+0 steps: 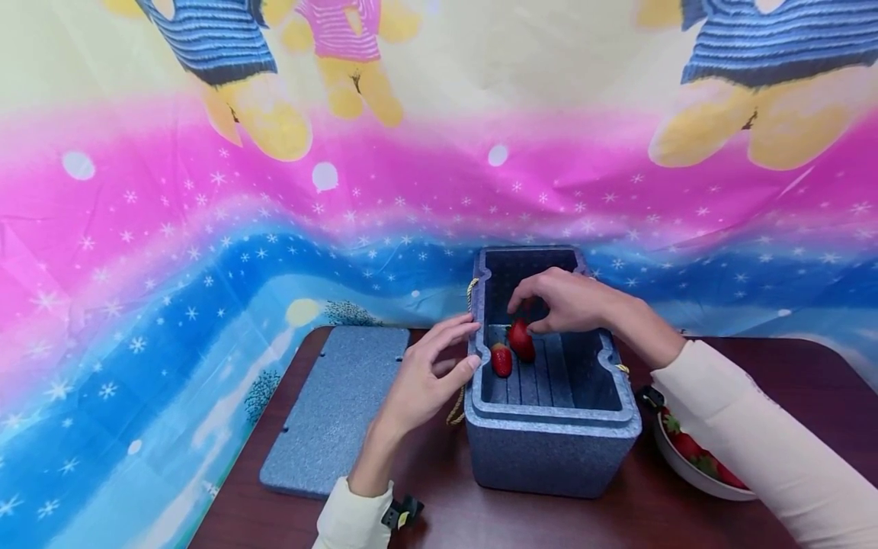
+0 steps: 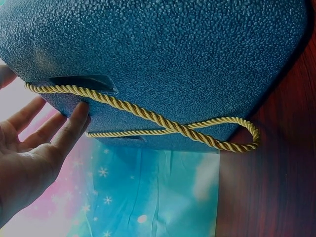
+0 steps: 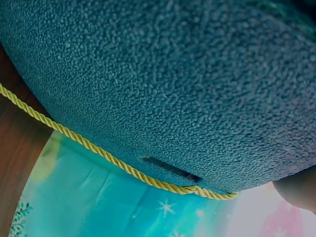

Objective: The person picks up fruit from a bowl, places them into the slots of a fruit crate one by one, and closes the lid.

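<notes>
A grey foam box (image 1: 549, 457) stands uncovered on the table. My left hand (image 1: 428, 374) rests its fingertips on the box's left rim, the fingers fairly straight; the left wrist view shows the same hand (image 2: 37, 153) beside the box's speckled wall (image 2: 187, 54). Inside the box, my right hand (image 1: 565, 300) reaches over from the right and pinches a red strawberry (image 1: 522, 341) between thumb and fingers. A second strawberry (image 1: 501, 360) lies on the ridged floor, just left of it. Most of the right hand is hidden in the right wrist view behind the box wall (image 3: 163, 89).
Left of the box lies its flat grey lid (image 1: 343, 412). A white bowl (image 1: 693, 473) with several strawberries stands at the right, partly under my right sleeve. Twisted gold cord (image 2: 148, 116) loops hang along the box's sides. A printed cloth (image 1: 411, 175) covers the wall behind.
</notes>
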`<control>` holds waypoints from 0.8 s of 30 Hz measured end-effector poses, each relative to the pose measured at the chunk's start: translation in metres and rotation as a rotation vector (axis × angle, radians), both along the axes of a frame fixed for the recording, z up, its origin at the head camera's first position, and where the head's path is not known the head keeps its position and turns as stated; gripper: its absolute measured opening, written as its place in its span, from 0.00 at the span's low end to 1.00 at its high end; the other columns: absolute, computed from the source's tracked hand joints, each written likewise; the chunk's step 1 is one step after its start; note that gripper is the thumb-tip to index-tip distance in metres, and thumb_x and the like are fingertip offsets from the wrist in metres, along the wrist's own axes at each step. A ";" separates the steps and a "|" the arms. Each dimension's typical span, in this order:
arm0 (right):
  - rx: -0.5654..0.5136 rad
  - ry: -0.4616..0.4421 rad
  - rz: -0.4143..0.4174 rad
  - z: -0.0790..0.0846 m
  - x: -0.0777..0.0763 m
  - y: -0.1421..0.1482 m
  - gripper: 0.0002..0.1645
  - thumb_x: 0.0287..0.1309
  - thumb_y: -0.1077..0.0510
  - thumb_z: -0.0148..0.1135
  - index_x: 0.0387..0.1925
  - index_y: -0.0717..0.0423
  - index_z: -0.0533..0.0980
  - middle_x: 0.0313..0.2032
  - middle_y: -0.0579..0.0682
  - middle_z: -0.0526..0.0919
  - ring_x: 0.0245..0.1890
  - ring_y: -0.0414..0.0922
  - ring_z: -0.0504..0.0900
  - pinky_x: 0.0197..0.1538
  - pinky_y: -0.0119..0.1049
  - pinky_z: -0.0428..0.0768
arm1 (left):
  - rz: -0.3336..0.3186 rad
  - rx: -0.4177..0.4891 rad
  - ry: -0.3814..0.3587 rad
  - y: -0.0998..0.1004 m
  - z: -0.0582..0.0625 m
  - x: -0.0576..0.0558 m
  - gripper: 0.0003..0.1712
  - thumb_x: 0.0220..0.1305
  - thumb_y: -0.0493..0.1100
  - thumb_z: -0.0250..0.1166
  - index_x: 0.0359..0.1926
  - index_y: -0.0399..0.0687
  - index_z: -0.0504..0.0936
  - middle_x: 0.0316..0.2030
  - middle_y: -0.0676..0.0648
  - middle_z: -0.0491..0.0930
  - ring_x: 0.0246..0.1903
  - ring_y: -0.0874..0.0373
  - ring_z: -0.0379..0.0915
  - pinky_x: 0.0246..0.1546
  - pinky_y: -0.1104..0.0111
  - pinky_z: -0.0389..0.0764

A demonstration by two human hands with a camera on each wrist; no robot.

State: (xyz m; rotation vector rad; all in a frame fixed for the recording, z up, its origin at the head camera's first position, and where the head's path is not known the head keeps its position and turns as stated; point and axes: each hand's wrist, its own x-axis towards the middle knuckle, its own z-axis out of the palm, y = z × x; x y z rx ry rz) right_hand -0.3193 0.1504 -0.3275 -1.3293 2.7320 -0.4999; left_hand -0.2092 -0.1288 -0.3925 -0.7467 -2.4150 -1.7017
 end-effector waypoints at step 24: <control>-0.322 0.213 -0.193 0.026 0.055 0.067 0.28 0.58 0.58 0.82 0.59 0.38 0.85 0.55 0.41 0.88 0.45 0.37 0.86 0.45 0.30 0.86 | 0.003 -0.001 -0.014 -0.001 0.000 0.000 0.27 0.76 0.49 0.67 0.73 0.60 0.79 0.77 0.58 0.69 0.74 0.55 0.72 0.65 0.46 0.83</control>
